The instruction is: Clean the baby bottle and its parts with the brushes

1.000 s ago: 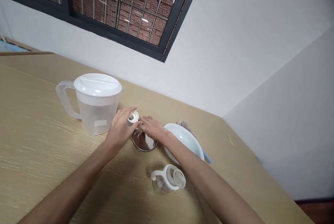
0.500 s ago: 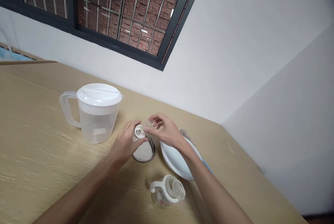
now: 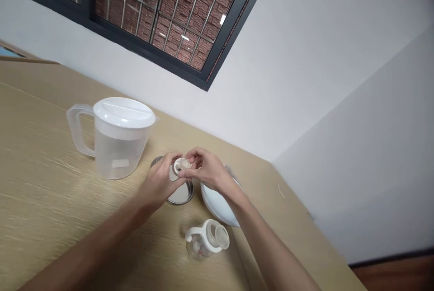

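My left hand point(image 3: 158, 179) is closed around a small clear jar with a white collar point(image 3: 176, 167), its mouth turned toward me. Pinched in the fingers of my right hand point(image 3: 210, 171) is a translucent cap point(image 3: 185, 163), right at the mouth of that jar; whether it is attached there I cannot tell. Below both hands, partly hidden by my left hand, lies a round metal-rimmed dish point(image 3: 191, 192) with a pale inside. Closer to me stands a glass jar with a white handle point(image 3: 200, 242), its clear flip lid tilted open.
A translucent pitcher with a white lid point(image 3: 122, 144) stands on the wooden table point(image 3: 50, 182) to the left. Partly behind my right forearm is a pale blue-white basin point(image 3: 217, 203), with grey bristles point(image 3: 232, 173) behind it. The wall and barred window point(image 3: 162, 15) rise beyond the table.
The cap in my right hand has come closer over the mouth of the jar held by my left hand. The whole view has shifted slightly, so the table things appear further left.
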{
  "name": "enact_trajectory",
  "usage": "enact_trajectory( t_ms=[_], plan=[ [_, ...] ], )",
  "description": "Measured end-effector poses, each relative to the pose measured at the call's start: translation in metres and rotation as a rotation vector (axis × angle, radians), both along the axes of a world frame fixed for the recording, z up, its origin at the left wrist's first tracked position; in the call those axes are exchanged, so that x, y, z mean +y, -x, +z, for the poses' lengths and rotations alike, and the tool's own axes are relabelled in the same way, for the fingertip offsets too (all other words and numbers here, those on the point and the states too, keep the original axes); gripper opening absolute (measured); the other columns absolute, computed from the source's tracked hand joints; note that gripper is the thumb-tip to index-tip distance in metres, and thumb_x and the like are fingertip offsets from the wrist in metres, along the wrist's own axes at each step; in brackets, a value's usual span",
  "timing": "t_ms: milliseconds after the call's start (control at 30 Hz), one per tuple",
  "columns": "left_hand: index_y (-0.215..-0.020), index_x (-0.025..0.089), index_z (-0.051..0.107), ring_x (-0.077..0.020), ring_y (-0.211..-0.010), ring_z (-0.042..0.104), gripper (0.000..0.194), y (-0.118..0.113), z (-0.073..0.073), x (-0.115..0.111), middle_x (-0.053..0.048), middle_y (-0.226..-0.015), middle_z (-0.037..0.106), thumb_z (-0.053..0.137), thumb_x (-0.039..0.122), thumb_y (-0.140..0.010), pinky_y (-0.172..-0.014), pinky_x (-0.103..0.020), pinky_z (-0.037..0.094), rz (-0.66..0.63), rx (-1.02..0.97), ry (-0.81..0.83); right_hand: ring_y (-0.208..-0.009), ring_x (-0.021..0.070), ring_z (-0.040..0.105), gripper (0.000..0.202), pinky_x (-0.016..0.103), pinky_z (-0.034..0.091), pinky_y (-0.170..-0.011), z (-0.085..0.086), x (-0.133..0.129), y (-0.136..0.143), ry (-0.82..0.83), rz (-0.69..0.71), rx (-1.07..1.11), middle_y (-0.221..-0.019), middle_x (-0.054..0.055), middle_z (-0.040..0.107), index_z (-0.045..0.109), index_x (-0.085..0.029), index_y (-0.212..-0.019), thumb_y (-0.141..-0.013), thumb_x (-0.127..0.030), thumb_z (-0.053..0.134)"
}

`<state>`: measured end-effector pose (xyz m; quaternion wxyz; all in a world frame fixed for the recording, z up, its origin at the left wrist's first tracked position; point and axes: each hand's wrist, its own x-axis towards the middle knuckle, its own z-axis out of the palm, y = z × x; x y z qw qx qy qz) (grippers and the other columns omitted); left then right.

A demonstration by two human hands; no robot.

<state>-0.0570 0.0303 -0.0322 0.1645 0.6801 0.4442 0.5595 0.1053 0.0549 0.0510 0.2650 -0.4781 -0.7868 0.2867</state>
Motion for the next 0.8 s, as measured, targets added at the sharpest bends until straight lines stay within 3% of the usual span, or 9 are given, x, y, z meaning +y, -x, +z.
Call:
enact_trajectory(
  t_ms=[267, 400, 467, 600, 800],
  plan=[
    [-0.115, 0.024, 0.053, -0.0236, -0.101, 0.067, 0.043, 0.001, 0.004, -0.004, -0.003, -0.111, 0.069, 0.075, 0.029, -0.079, -0.084, -0.036, 0.053, -0.034, -0.047, -0.008, -0.071, 0.0136, 0.061, 0.065, 0.026, 0.048, -0.06, 0.012, -0.007, 0.001, 0.062, -0.005, -0.039, -0.093, 0.001, 0.065, 0.059, -0.02, -0.108, -0.053, -0.036, 0.092],
    [-0.112, 0.024, 0.054, -0.0239, -0.1, 0.067, 0.045, 0.0, 0.005, -0.003, -0.003, -0.108, 0.069, 0.079, 0.035, -0.077, -0.087, -0.038, 0.053, -0.012, -0.087, -0.055, -0.076, 0.0152, 0.065, 0.038, 0.029, 0.052, -0.07, 0.016, -0.015, 0.0, 0.176, -0.011, 0.054, -0.086, 0.003, 0.068, 0.063, -0.017, -0.103, -0.077, -0.041, 0.077],
    [-0.112, 0.025, 0.053, -0.0236, -0.099, 0.068, 0.046, 0.0, 0.003, -0.002, -0.003, -0.107, 0.069, 0.08, 0.035, -0.076, -0.087, -0.038, 0.053, -0.006, -0.089, -0.108, -0.076, 0.015, 0.067, 0.024, 0.03, 0.054, -0.075, 0.017, -0.017, 0.001, 0.258, -0.018, 0.127, -0.085, 0.004, 0.07, 0.064, -0.016, -0.097, -0.084, -0.035, 0.07],
    [-0.113, 0.024, 0.053, -0.0232, -0.102, 0.067, 0.043, 0.001, 0.001, -0.001, -0.005, -0.109, 0.069, 0.078, 0.029, -0.079, -0.089, -0.037, 0.053, 0.002, -0.022, -0.219, -0.07, 0.0145, 0.068, 0.012, 0.029, 0.055, -0.073, 0.018, -0.019, 0.007, 0.321, -0.06, 0.134, -0.074, 0.003, 0.07, 0.065, -0.015, -0.093, -0.082, -0.017, 0.067],
    [-0.112, 0.024, 0.054, -0.0222, -0.102, 0.068, 0.04, 0.001, 0.002, -0.004, -0.004, -0.109, 0.07, 0.077, 0.028, -0.079, -0.088, -0.035, 0.053, 0.016, -0.046, -0.243, -0.062, 0.0119, 0.064, 0.013, 0.026, 0.054, -0.068, 0.015, -0.022, 0.013, 0.302, -0.033, 0.148, -0.061, -0.004, 0.064, 0.059, -0.017, -0.092, -0.082, -0.017, 0.067]
  ],
)
